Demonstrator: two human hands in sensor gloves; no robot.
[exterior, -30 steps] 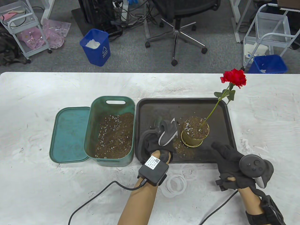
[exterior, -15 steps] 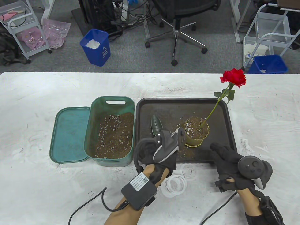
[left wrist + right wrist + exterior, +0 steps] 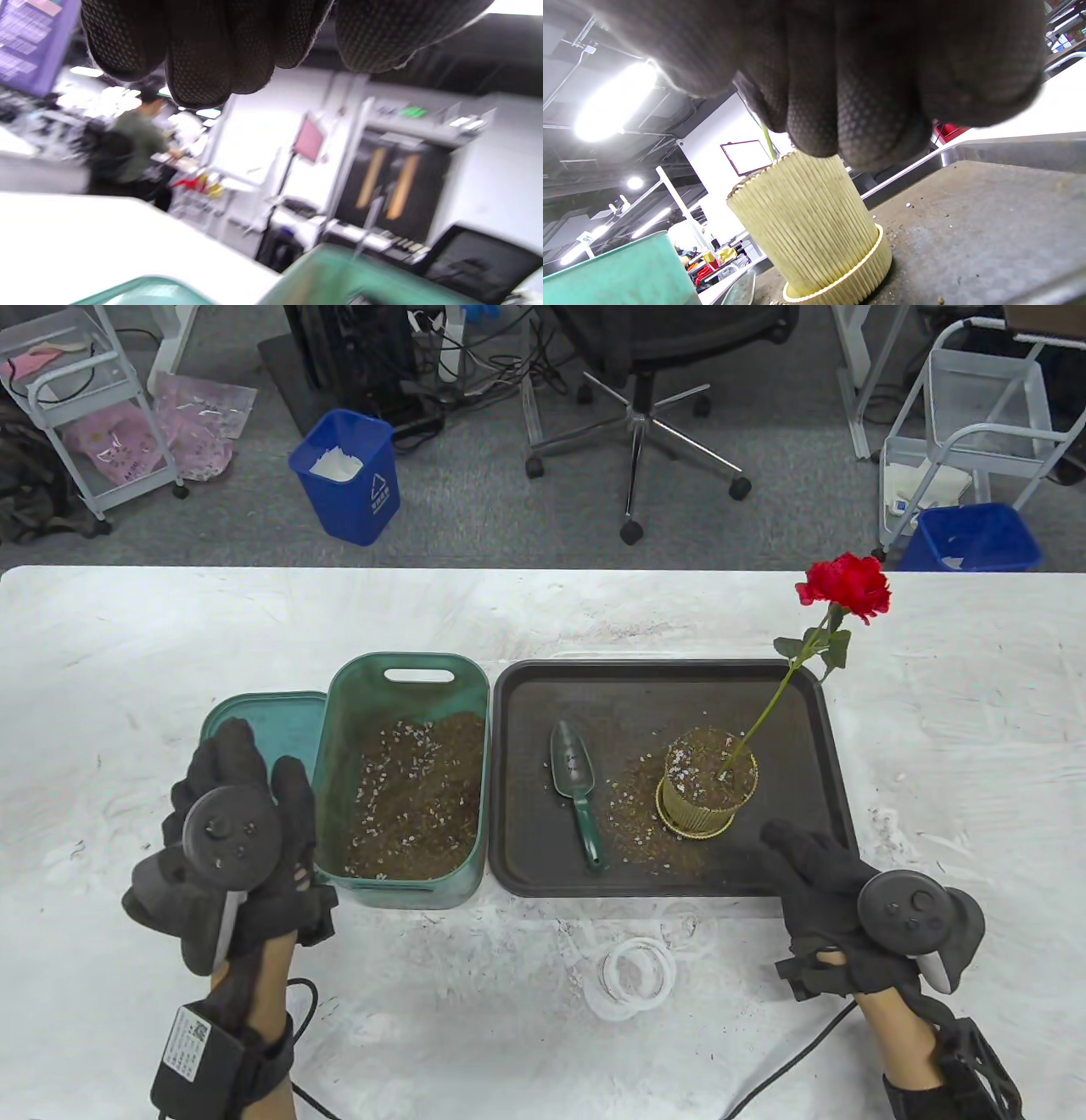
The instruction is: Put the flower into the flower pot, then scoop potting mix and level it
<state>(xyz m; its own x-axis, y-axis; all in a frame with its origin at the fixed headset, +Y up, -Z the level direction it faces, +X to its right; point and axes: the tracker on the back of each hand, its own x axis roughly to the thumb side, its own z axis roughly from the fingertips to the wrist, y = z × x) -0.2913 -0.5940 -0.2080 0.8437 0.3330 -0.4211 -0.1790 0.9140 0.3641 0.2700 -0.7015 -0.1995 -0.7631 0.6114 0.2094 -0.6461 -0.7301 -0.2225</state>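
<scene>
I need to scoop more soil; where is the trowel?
In the table view the trowel lies on the dark tray, left of the flower pot, untouched by either hand.

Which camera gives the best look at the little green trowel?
The table view: the trowel lies whole on the black tray, blade away from the person, left of the flower pot. The left wrist view is blurred and shows no trowel; the right wrist view shows the pot's ribbed side, not the trowel.

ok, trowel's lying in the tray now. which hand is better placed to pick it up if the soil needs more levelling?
Probably the right hand: it rests open at the tray's front edge near the flower pot. The left hand is over by the teal lid, beyond the soil bin from the trowel.
</scene>
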